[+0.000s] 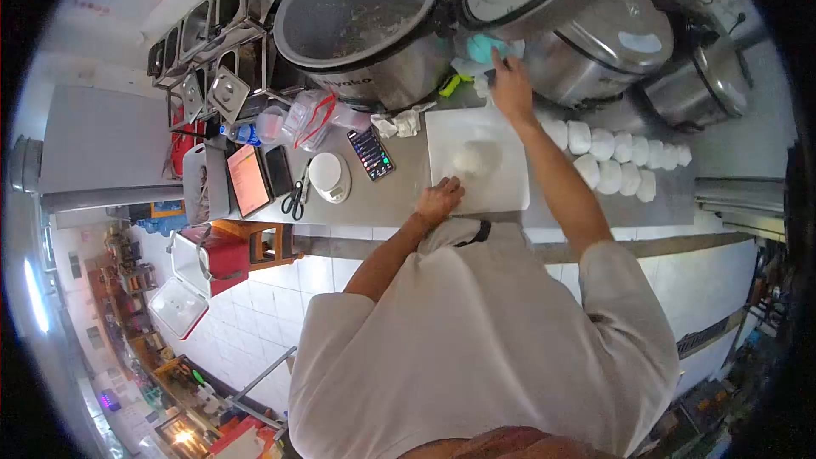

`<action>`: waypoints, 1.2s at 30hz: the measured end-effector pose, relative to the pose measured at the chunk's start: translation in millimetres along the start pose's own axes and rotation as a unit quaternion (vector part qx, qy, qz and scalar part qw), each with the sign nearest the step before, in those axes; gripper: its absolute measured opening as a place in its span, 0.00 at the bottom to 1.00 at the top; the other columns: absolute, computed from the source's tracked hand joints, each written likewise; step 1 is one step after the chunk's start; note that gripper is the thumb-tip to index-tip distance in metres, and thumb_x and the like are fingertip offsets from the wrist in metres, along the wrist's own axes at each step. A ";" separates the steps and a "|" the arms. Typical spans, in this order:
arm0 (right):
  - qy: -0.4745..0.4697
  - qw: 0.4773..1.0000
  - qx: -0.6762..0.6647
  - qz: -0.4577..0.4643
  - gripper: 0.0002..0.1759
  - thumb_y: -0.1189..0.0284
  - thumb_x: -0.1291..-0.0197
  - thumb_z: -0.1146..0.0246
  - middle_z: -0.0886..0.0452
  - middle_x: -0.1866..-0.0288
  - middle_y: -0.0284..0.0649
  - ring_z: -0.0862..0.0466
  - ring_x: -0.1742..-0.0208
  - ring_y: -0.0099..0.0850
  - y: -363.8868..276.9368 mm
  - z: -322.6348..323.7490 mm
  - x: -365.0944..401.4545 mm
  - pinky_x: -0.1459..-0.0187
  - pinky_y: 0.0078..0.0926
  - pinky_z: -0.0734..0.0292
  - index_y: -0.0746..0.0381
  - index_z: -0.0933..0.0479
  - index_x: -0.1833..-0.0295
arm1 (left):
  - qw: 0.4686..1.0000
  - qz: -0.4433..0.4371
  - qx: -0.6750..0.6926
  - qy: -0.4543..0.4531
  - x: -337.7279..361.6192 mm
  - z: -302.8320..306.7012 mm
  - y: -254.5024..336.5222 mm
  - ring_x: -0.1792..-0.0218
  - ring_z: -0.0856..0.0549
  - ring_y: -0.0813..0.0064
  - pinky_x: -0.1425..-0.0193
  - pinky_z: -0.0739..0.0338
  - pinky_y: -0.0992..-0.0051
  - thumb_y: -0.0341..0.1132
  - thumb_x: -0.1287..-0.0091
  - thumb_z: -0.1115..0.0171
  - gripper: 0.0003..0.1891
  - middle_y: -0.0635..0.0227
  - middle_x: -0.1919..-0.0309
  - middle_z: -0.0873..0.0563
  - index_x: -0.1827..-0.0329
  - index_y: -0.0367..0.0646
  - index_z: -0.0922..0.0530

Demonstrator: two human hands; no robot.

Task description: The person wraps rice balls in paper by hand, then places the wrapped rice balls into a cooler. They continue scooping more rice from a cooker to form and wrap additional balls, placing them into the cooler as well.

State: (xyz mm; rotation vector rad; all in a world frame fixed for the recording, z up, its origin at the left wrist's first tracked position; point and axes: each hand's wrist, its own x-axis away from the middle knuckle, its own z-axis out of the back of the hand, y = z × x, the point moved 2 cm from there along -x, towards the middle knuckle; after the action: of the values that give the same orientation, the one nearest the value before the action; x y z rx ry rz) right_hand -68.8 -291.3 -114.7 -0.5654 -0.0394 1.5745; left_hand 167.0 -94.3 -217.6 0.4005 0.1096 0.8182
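Note:
A white sheet (500, 191) lies on the metal counter in front of me, with a small mound of white food like rice (468, 159) on it. My left hand (440, 201) rests at the near left edge of the sheet, its slightly bent fingers lying over the paper just below the mound. Stretched forward past the sheet, my right hand (512, 89) has its fingertips at a teal item (483, 48) on crumpled white material between the big pots. What kind of item it is stays unclear. Rows of white wrapped packets (602, 144) stand right of my forearm.
A large open cooker (374, 89) and a lidded steel one (620, 30) line the back. Left on the counter are a phone (371, 154), a white kitchen scale (330, 177), scissors (295, 201) and a tablet (247, 180). A red cooler (217, 259) stands open at left.

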 end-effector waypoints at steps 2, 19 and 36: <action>-0.047 0.997 0.055 -0.005 0.36 0.78 0.43 0.36 0.23 0.39 0.54 0.21 0.39 0.53 27.4 -41.9 -13.7 0.38 0.48 0.22 0.62 0.30 0.26 | 0.999 -0.007 0.006 0.038 1.4 -8.3 -7.1 0.44 0.18 0.66 0.52 0.13 0.62 0.36 0.35 0.35 0.11 0.68 0.48 0.21 0.51 0.47 0.20; -0.124 0.948 -0.270 -0.118 0.18 0.75 0.35 0.36 0.18 0.42 0.49 0.17 0.42 0.47 25.2 26.8 266.3 0.40 0.39 0.22 0.63 0.19 0.40 | 1.000 -0.005 -0.015 -0.010 -8.8 6.2 -1.4 0.47 0.17 0.64 0.52 0.16 0.60 0.31 0.33 0.38 0.06 0.68 0.51 0.22 0.54 0.47 0.21; -0.127 0.919 -0.354 -0.120 0.15 0.73 0.34 0.34 0.16 0.44 0.49 0.14 0.45 0.42 15.7 48.2 279.1 0.44 0.36 0.19 0.65 0.18 0.43 | 0.963 0.094 0.252 -0.021 -0.6 21.1 -2.5 0.53 0.14 0.61 0.47 0.19 0.64 0.41 0.35 0.27 0.12 0.62 0.55 0.16 0.59 0.43 0.16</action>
State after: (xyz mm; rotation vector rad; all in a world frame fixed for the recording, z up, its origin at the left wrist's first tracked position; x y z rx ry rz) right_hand -94.8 -14.2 -169.6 -0.8704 -0.8758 1.3564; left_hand 173.5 -102.7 -199.2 0.9194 0.2452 0.9670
